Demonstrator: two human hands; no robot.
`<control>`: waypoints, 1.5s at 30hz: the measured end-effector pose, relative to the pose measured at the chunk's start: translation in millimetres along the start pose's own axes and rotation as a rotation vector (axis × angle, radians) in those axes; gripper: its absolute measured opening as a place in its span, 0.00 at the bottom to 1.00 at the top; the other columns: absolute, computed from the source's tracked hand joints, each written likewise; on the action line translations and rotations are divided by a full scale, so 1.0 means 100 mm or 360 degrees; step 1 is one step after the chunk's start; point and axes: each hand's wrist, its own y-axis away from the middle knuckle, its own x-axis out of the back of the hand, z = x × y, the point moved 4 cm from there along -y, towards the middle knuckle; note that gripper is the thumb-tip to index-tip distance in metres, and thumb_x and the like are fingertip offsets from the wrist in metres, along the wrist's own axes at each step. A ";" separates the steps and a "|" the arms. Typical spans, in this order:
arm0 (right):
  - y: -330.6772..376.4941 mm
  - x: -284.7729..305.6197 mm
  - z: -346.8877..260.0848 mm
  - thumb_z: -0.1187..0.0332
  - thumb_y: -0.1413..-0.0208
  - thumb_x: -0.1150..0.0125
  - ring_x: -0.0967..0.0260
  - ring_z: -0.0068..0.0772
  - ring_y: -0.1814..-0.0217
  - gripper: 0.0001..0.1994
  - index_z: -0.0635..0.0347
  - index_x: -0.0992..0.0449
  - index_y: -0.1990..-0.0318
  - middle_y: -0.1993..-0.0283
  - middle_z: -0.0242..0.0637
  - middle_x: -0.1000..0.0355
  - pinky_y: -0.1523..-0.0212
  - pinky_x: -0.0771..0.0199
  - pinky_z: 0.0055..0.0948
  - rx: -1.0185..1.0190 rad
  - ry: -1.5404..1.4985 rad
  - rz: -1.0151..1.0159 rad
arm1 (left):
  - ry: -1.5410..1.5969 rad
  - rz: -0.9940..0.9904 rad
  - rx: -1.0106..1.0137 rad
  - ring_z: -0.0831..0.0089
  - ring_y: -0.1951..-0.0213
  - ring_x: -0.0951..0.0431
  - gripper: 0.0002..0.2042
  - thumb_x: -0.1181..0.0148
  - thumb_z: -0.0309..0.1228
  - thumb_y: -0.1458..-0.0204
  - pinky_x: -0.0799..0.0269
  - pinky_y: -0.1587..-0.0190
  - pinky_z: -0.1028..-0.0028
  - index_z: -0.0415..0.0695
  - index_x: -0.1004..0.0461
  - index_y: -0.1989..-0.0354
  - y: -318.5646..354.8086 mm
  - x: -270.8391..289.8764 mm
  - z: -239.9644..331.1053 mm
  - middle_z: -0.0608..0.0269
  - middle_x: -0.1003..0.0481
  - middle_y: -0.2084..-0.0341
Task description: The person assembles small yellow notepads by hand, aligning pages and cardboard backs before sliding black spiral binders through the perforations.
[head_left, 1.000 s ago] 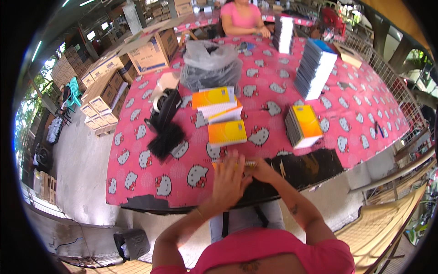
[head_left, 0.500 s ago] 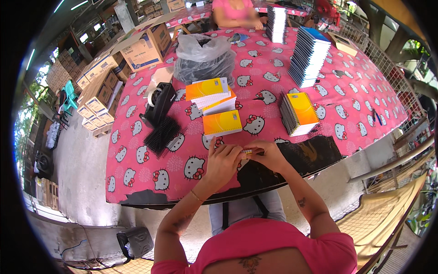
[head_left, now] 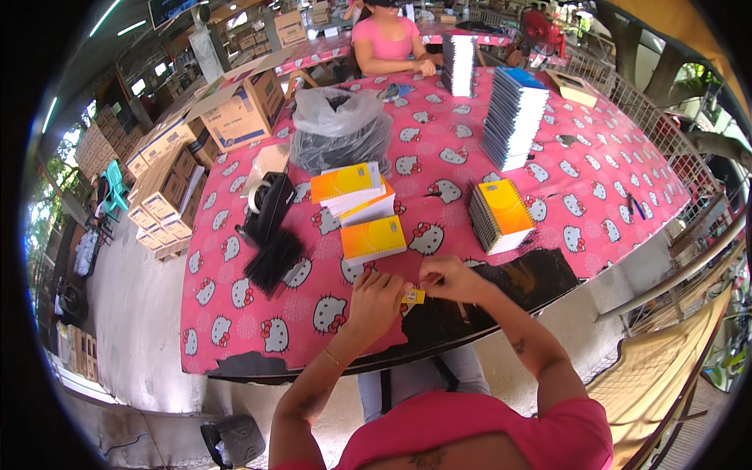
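My left hand [head_left: 376, 301] is closed on a small notebook [head_left: 413, 296] at the table's near edge; only a yellow corner with a pale label shows past my fingers. My right hand [head_left: 448, 280] is just to its right, fingers pinched together at the notebook's upper edge. Whatever lies between those fingertips is too small to make out. Just beyond my left hand lies a stack of orange-yellow notebooks [head_left: 374, 239], with a looser, fanned pile [head_left: 345, 184] behind it. To the right stands a stack of spiral-bound yellow notebooks [head_left: 507, 207].
A heap of black binding coils [head_left: 274, 262] and a black tape dispenser [head_left: 270, 205] lie left. Behind are a plastic bag [head_left: 341, 133], a tall blue notebook stack [head_left: 513, 117] and a seated person [head_left: 392, 47]. Pliers [head_left: 638, 207] lie far right; cartons [head_left: 243, 113] stand left.
My right hand has drawn slightly apart from my left, exposing more of the notebook's yellow corner. The whole view has tilted up, showing more of the person opposite.
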 end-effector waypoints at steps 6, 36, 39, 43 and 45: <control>0.10 -0.01 -0.32 0.74 0.47 0.35 0.23 0.39 0.66 0.10 0.64 0.27 0.59 0.70 0.42 0.29 0.64 0.24 0.31 -0.0016 0.0099 0.0571 | 0.0119 0.0009 0.0010 0.58 0.66 0.24 0.08 0.39 0.26 0.50 0.28 0.59 0.60 0.43 0.24 0.61 -0.11 0.20 0.18 0.58 0.25 0.72; 0.55 1.26 -0.14 0.48 0.45 0.38 0.43 0.42 0.29 0.30 0.49 0.32 0.37 0.31 0.38 0.40 0.33 0.44 0.58 -0.0246 0.1797 0.0496 | 0.0277 0.0229 0.0024 0.53 0.57 0.22 0.12 0.35 0.26 0.49 0.24 0.54 0.60 0.39 0.22 0.57 -0.19 0.09 -0.52 0.51 0.24 0.58; 0.58 1.29 -0.08 0.48 0.43 0.40 0.44 0.43 0.28 0.31 0.50 0.35 0.35 0.30 0.39 0.41 0.33 0.44 0.57 -0.0155 0.1837 0.0424 | -0.0001 0.0295 -0.0112 0.53 0.54 0.22 0.13 0.35 0.27 0.50 0.25 0.51 0.60 0.39 0.23 0.55 -0.27 -0.02 -0.59 0.52 0.23 0.57; 0.56 1.35 -0.10 0.48 0.42 0.41 0.44 0.44 0.28 0.31 0.50 0.35 0.34 0.31 0.40 0.41 0.32 0.44 0.55 -0.0136 0.1753 0.0364 | -0.0214 0.0319 -0.0280 0.53 0.53 0.22 0.13 0.36 0.26 0.49 0.25 0.50 0.61 0.38 0.24 0.55 -0.25 -0.31 -0.83 0.52 0.22 0.58; 0.56 1.34 -0.10 0.48 0.42 0.41 0.44 0.44 0.28 0.31 0.50 0.35 0.34 0.31 0.41 0.41 0.32 0.44 0.55 -0.0137 0.1743 0.0345 | -0.0221 0.0307 -0.0332 0.54 0.53 0.22 0.13 0.38 0.25 0.49 0.25 0.50 0.61 0.38 0.24 0.55 -0.24 -0.29 -0.84 0.53 0.22 0.60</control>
